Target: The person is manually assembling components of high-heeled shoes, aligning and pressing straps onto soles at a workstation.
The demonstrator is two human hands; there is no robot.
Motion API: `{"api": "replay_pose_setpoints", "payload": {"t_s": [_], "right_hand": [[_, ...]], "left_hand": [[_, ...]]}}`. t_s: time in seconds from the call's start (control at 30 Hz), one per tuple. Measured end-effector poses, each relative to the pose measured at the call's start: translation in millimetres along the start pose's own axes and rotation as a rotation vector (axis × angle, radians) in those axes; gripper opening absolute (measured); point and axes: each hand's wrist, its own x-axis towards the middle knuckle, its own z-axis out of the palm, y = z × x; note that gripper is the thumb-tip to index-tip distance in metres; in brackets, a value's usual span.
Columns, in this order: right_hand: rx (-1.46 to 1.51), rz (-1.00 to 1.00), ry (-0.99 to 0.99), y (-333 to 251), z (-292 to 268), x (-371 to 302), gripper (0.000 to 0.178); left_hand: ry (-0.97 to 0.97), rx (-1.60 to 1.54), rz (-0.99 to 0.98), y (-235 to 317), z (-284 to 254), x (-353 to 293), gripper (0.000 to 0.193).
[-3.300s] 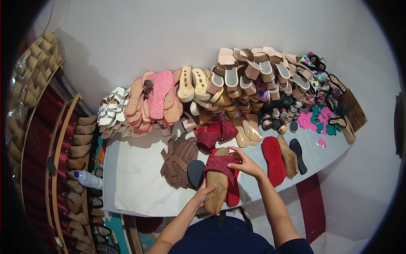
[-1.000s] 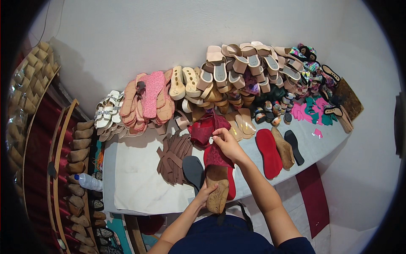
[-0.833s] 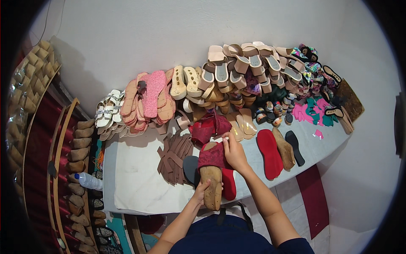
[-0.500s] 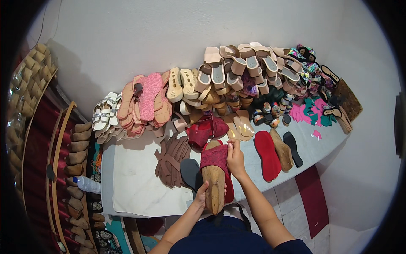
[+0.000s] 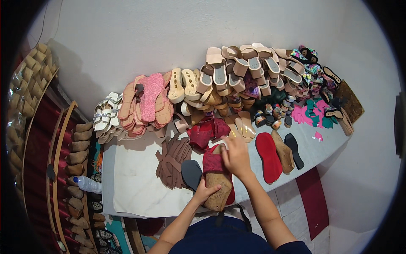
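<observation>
My left hand (image 5: 206,190) grips a wooden shoe last (image 5: 220,192) near its heel end, thumb across the top. A dark red patterned strap (image 5: 212,164) wraps over the front of the last. My right hand (image 5: 237,157) is at the right side of the strap, holding nothing I can see, its fingers apart and partly extended. Whether its fingertips touch the strap I cannot tell. A red edge shows beside the last, mostly hidden under it. Just left lies a dark grey sole (image 5: 191,172). More dark red uppers (image 5: 205,132) lie beyond the last.
On the table (image 5: 135,186), brown strips (image 5: 173,158) lie left. Right are a red sole pair (image 5: 268,158), another wooden last (image 5: 282,150) and a black sole (image 5: 293,150). Sandals (image 5: 253,63) pile up behind. A rack of lasts (image 5: 76,158) and a plastic bottle (image 5: 89,184) stand left.
The last has turned in my left hand, showing more of its side. My right hand has left its pinch at the strap's edge, and its fingers have spread.
</observation>
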Motion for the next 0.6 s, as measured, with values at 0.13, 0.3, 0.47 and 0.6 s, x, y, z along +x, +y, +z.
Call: {"api": "replay_pose_setpoints", "payload": {"t_s": [0.13,0.3,0.47,0.6], "right_hand": [[-0.055,-0.116,-0.272,-32,-2,1,0.039],[-0.124,-0.01,-0.451,-42,10,-13,0.036],[0.022,0.114,-0.676,-31,17,-4,0.033],[0.377,0.056,-0.689,-15,17,3,0.033]], "left_hand": [[0.048,0.19,0.194,-16,-1,4,0.082],[0.189,0.36,0.206,-28,-5,5,0.094],[0.207,0.594,0.131,-9,0,-5,0.098],[0.21,0.763,-0.111,21,9,-13,0.101]]}}
